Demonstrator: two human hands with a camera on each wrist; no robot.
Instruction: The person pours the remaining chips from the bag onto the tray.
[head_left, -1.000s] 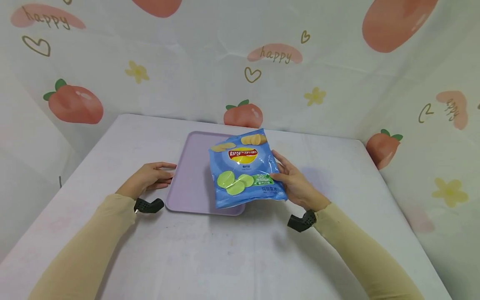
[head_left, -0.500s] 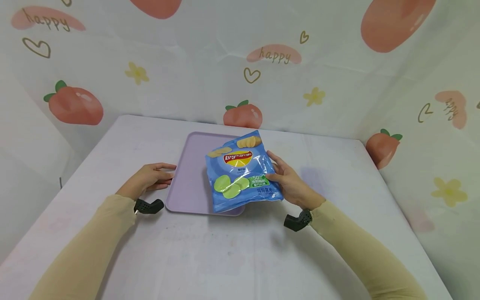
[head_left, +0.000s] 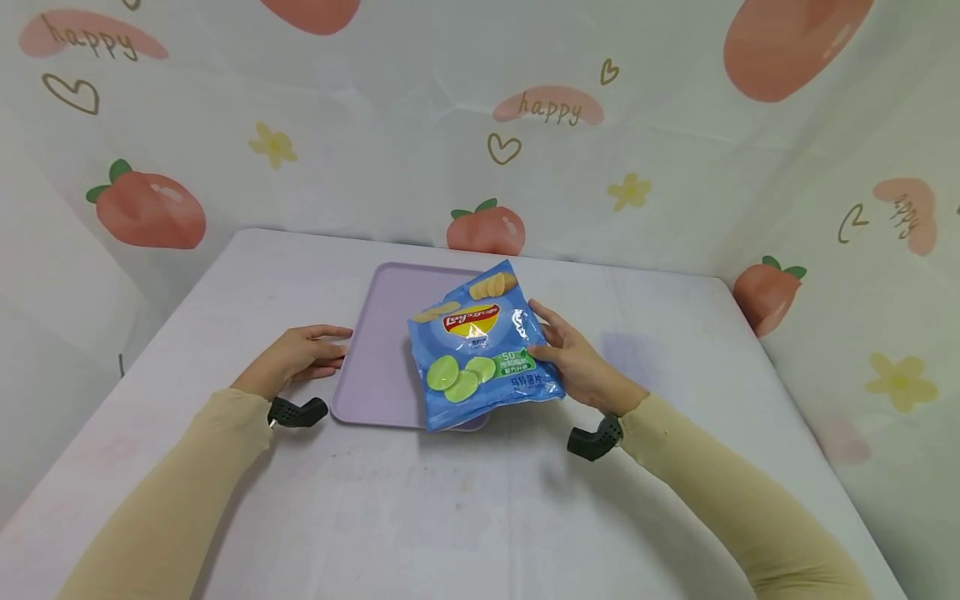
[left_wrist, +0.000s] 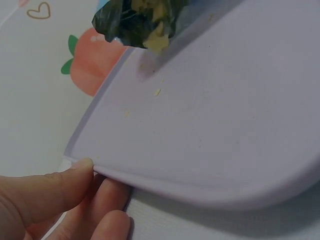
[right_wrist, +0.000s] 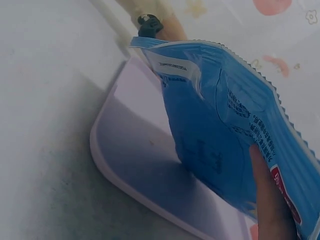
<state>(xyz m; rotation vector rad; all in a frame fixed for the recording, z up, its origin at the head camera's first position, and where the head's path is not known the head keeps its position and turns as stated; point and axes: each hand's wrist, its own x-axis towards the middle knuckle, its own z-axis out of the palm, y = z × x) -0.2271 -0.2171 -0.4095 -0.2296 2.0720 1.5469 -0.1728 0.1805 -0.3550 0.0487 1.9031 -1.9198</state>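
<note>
A blue bag of Lay's potato chips [head_left: 468,392] is held tilted above the right part of a lilac tray [head_left: 378,367]. My right hand [head_left: 585,367] grips the bag by its right side, thumb on the printed front. Seen from the right wrist, the back of the bag [right_wrist: 200,130] faces the camera and a finger lies along it. At the tray's left edge, my left hand [head_left: 300,354] pinches the rim. The left wrist view has the thumb on top of the rim and fingers below it. Part of the tray is hidden behind the bag.
The tray lies on a white-covered table [head_left: 420,517]. Small yellowish crumbs [left_wrist: 157,92] are scattered on the tray's surface. Behind the table hangs a white cloth [head_left: 375,125] printed with peaches, flowers and hearts. A black wrist camera [head_left: 596,440] is on the right wrist.
The right hand has brought the bag slightly left and down, and the bag's top has tipped to the left. My left hand stays in place at the tray's edge.
</note>
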